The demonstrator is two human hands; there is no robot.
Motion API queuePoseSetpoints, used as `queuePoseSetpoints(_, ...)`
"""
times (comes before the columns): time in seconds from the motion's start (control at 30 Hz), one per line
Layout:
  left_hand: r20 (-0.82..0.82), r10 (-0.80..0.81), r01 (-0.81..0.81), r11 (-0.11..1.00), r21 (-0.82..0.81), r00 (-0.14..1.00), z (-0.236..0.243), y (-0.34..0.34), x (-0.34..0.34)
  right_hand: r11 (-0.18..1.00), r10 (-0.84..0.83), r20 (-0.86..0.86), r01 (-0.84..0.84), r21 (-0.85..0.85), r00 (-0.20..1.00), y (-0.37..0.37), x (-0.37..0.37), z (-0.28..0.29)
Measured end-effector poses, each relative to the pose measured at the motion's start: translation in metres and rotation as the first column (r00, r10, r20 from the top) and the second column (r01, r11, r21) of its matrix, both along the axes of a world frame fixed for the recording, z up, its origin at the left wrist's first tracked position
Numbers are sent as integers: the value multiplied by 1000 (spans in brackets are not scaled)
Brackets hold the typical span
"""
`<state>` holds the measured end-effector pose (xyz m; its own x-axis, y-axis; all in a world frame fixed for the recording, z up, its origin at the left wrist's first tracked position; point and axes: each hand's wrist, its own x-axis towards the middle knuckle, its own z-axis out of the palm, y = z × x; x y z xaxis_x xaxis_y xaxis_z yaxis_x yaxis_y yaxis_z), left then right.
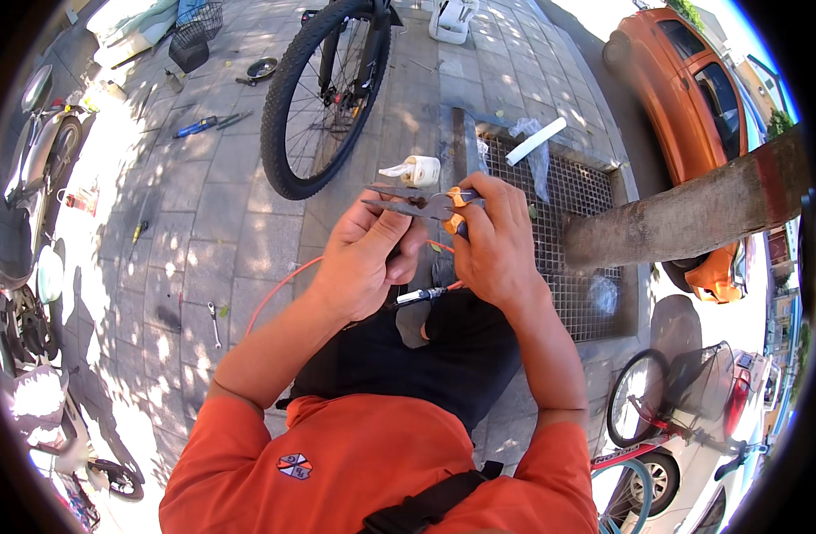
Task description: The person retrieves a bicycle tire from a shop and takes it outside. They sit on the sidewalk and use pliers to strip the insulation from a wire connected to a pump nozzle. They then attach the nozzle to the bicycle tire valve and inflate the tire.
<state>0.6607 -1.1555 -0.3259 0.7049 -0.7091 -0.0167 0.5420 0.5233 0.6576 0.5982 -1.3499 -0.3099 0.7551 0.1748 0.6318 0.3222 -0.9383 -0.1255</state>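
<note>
My right hand (492, 240) is closed on long-nosed pliers (436, 206) with orange-and-black handles, their dark jaws spread and pointing left. My left hand (368, 249) is closed at the jaw tips, gripping something dark I cannot clearly make out. An orange hose (283, 283) curves behind my hands. Below them, over my dark trousers, lies a silver-and-black fitting (418, 295) on that hose. Just past the pliers sits a small cream container (421, 170) with a pale piece at its left.
A bike front wheel (274, 133) stands ahead. Screwdriver (141, 230), wrench (214, 325) and blue tool (196, 126) lie left, near parked scooters (25, 214). Right are a grate (595, 311) with a white tube (537, 141), a tree trunk (675, 214), orange car (679, 116) and bicycles (639, 400).
</note>
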Motion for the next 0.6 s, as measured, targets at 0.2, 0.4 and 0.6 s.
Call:
queuePoseSetpoints(0.2, -45, -44, 42, 998, -43, 998, -6, 8, 2, 996, 92, 77, -91, -23, 993, -8, 11, -8)
queuePoseSetpoints(0.4, -76, -61, 61, 998, 0, 995, -4, 10, 3, 969, 76, 68, -90, 229, 995, -3, 9, -24)
queuePoseSetpoints(0.6, -89, -74, 76, 997, 18, 993, -6, 7, 2, 975, 4, -7, -2, 222, 1000, -2, 13, -34)
